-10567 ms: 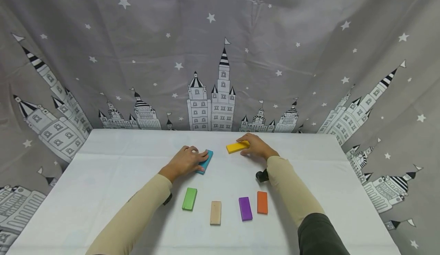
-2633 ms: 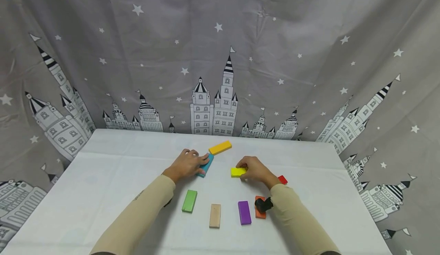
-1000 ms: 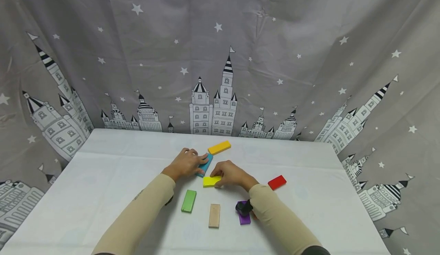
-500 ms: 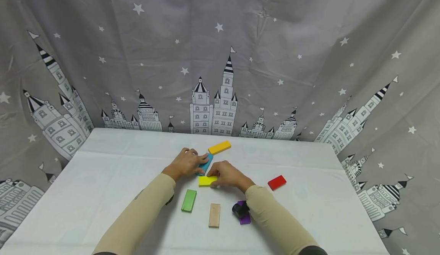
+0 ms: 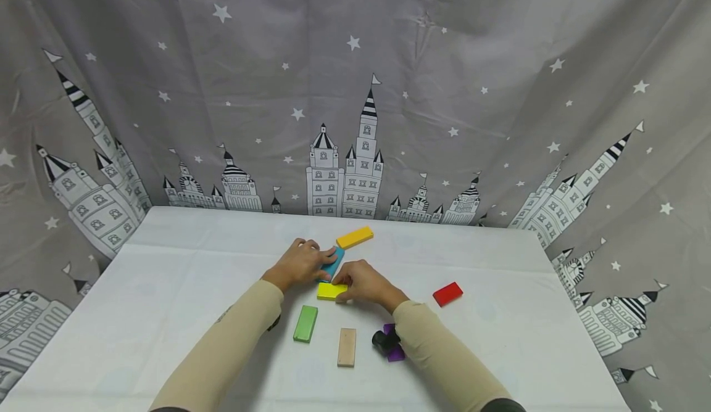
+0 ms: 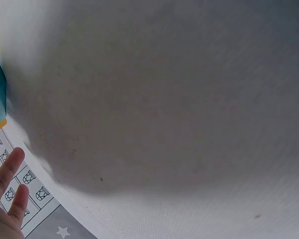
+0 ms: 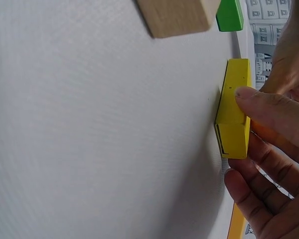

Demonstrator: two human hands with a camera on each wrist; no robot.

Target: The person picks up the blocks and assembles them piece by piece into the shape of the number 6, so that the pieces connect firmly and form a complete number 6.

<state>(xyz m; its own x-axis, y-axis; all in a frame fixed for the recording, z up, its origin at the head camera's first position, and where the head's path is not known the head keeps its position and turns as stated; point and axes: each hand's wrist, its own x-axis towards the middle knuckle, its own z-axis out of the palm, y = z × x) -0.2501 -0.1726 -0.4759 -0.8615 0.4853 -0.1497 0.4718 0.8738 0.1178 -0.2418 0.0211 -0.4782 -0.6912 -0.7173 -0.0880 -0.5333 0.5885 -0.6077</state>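
The blue block (image 5: 332, 266) is being held, seemingly for steadiness, within the grip of the left hand (image 5: 299, 264), thumb and finger spanning it; at the blue block's near end, the yellow block (image 5: 328, 291) is being narrowly pinched by the right hand (image 5: 365, 281), seemingly for controlled placing.

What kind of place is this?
Maybe an indoor play corner: a grey curtain printed with castles and stars hangs behind a white table, and a red block and a green block lie there.
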